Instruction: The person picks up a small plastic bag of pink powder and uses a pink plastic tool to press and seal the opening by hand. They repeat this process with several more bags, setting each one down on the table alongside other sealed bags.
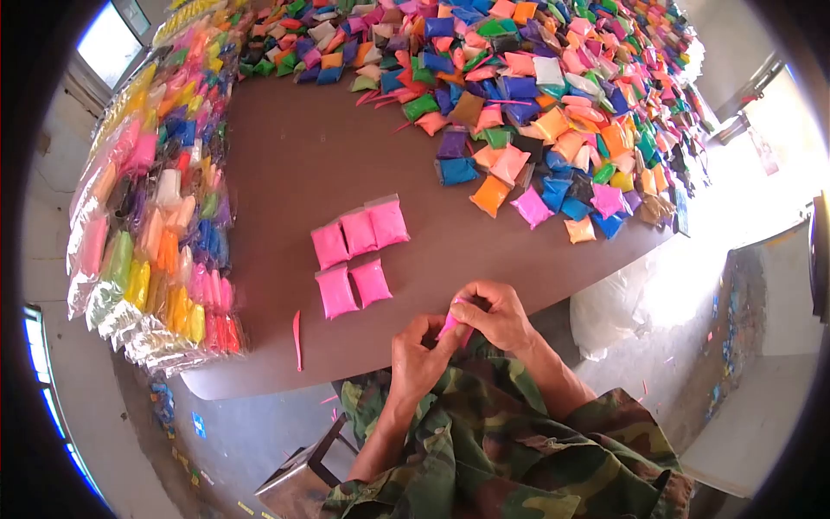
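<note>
My left hand (419, 356) and my right hand (496, 317) meet above the table's front edge, fingers closed on a small pink packet (450, 325). Fingers cover most of it, so its full shape is hidden. Ahead and to the left, several clear packets of pink clay lie flat in two rows, among them a front packet (337, 291) and a back packet (386, 221). A pink plastic knife-like stick (298, 341) rests apart on the table, left of the packets.
A large heap of small coloured packets (519, 112) covers the far and right parts of the brown table (285, 164). Long clear bags of coloured pieces (164, 233) are stacked along the left side. A stool (303, 476) stands below, and a whitish plastic bag (609, 311) is at the right.
</note>
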Demonstrator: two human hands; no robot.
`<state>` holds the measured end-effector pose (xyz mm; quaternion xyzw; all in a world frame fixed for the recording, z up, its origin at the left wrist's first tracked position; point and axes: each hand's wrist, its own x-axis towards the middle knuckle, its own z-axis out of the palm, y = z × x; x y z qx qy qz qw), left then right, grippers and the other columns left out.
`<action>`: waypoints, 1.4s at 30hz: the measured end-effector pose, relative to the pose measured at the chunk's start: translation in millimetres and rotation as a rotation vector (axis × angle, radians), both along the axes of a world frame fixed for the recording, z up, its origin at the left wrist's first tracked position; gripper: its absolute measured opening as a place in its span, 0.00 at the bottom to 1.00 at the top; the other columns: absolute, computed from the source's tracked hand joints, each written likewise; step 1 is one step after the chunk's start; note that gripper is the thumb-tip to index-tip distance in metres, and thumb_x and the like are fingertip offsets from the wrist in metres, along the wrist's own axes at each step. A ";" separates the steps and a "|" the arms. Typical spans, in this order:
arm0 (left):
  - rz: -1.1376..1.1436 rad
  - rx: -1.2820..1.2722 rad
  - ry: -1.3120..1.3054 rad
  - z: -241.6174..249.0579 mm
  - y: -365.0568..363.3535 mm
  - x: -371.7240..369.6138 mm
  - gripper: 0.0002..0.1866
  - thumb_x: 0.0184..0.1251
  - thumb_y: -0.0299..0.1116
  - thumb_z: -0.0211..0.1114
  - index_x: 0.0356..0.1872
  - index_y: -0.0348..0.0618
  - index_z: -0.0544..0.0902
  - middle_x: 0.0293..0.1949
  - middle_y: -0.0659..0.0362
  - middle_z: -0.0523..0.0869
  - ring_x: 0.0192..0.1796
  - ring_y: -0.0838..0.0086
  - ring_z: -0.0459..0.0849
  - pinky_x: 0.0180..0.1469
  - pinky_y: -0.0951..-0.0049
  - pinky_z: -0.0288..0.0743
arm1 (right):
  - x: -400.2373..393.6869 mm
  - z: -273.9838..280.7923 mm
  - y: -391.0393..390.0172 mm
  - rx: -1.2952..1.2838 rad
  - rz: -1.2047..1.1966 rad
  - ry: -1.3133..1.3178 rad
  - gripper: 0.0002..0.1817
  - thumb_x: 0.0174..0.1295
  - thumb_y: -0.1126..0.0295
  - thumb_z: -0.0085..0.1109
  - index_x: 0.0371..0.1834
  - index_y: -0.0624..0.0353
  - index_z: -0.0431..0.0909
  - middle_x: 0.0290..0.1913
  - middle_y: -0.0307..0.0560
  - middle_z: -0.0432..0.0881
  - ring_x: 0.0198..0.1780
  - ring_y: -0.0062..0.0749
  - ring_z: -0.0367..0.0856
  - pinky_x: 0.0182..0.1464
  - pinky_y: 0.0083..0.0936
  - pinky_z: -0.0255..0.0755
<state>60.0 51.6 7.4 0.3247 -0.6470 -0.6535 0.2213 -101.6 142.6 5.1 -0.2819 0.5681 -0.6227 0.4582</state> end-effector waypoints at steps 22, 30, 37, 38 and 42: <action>-0.032 -0.039 0.006 -7.8 -2.5 6.2 0.15 0.72 0.37 0.78 0.38 0.33 0.89 0.27 0.63 0.86 0.32 0.82 0.79 0.35 0.73 0.76 | 9.3 9.4 -2.7 0.053 -0.018 0.079 0.12 0.73 0.65 0.73 0.41 0.63 0.86 0.33 0.32 0.82 0.35 0.13 0.77 0.36 0.20 0.74; -0.175 -0.009 -0.045 4.1 -8.7 3.2 0.16 0.74 0.39 0.78 0.46 0.33 0.89 0.29 0.64 0.88 0.29 0.84 0.82 0.31 0.79 0.74 | 11.6 -2.9 1.1 -0.008 -0.169 0.078 0.14 0.73 0.63 0.74 0.38 0.64 0.85 0.32 0.29 0.79 0.36 0.11 0.72 0.36 0.18 0.69; -0.091 0.126 -0.048 -6.5 -7.8 -0.6 0.14 0.75 0.39 0.78 0.43 0.36 0.90 0.26 0.68 0.86 0.28 0.87 0.79 0.29 0.78 0.70 | 16.7 -12.5 -1.7 -0.081 -0.252 0.030 0.12 0.74 0.65 0.73 0.40 0.63 0.85 0.34 0.29 0.81 0.37 0.11 0.75 0.38 0.17 0.72; -0.087 0.105 -0.056 -6.0 -7.0 -1.3 0.14 0.74 0.39 0.78 0.42 0.36 0.90 0.26 0.67 0.86 0.27 0.85 0.79 0.29 0.77 0.70 | 16.1 -9.7 -1.5 -0.091 -0.236 0.003 0.11 0.74 0.65 0.73 0.41 0.63 0.85 0.34 0.30 0.81 0.38 0.11 0.76 0.38 0.16 0.73; -0.047 -0.246 -0.072 -3.7 -4.3 -2.3 0.11 0.71 0.36 0.79 0.37 0.38 0.88 0.24 0.59 0.86 0.24 0.75 0.80 0.29 0.71 0.71 | 13.0 -13.1 -1.3 -0.153 -0.212 -0.034 0.12 0.75 0.66 0.72 0.49 0.64 0.83 0.39 0.32 0.83 0.40 0.12 0.79 0.41 0.16 0.76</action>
